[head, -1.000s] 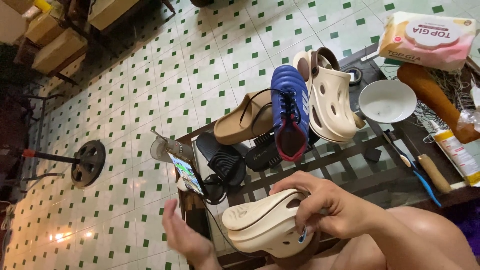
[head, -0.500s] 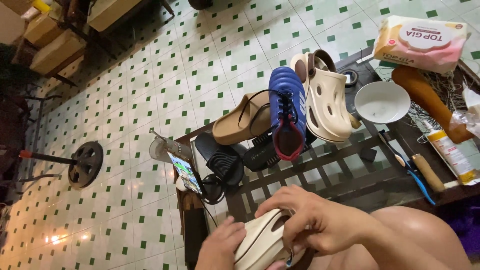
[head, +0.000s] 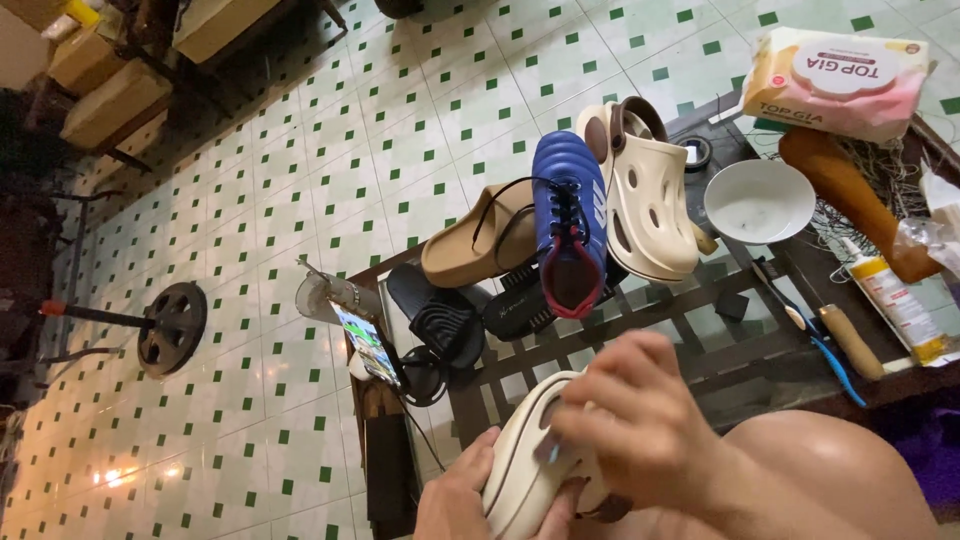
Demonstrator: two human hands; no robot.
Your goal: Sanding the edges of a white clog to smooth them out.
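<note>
At the bottom middle of the frame both hands close on a cream clog (head: 530, 470), held low over the near edge of the bench (head: 700, 330). The right hand (head: 640, 425) lies across the top of the clog, its grip curled shut over the upper with the fingers bent down onto it. The left hand (head: 465, 495) comes in from the bottom edge and cups the clog from underneath, its grip wrapped around the sole side, thumb and fingertips pressed to the rim. Above the hands, in the middle of the frame, a row of shoes rests on the bench: a second cream clog (head: 645, 205) with a brown strap, a blue boot (head: 568, 220) with black laces just beside it, a tan slide (head: 475, 245) to the left of the boot, and black sandals (head: 445, 320) lower left. A phone (head: 368, 345) with a lit screen stands at the bench's left end. To the right are a white bowl (head: 760, 200), a brush (head: 805, 325) with a blue handle, a glue tube (head: 900, 305) and, at the upper right, a pack of tissues (head: 840, 80). Green-and-white floor tiles (head: 300, 150) fill the upper left.
</note>
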